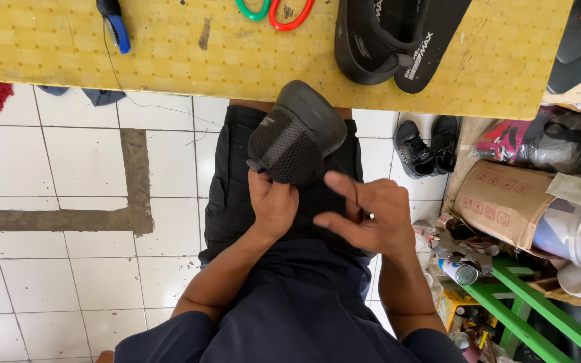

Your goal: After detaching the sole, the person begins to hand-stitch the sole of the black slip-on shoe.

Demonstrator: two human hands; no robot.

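Slipper held over the lap, one hand only

The left hand (pixel 274 202) grips the black slipper (pixel 297 134) by its mesh strap, just below the table (pixel 169 60) edge; the right hand (pixel 371 218) hovers open beside it; that single hold could slip, dropping it to the floor (pixel 68 175).

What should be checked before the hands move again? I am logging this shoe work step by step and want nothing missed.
1. Left hand grips the black mesh sandal: ok.
2. Right hand free, fingers spread beside it: ok.
3. Sandal held over the lap, clear of the yellow table: ok.
4. Second sandal on the table: ok.
5. Scissors within reach: cannot tell.
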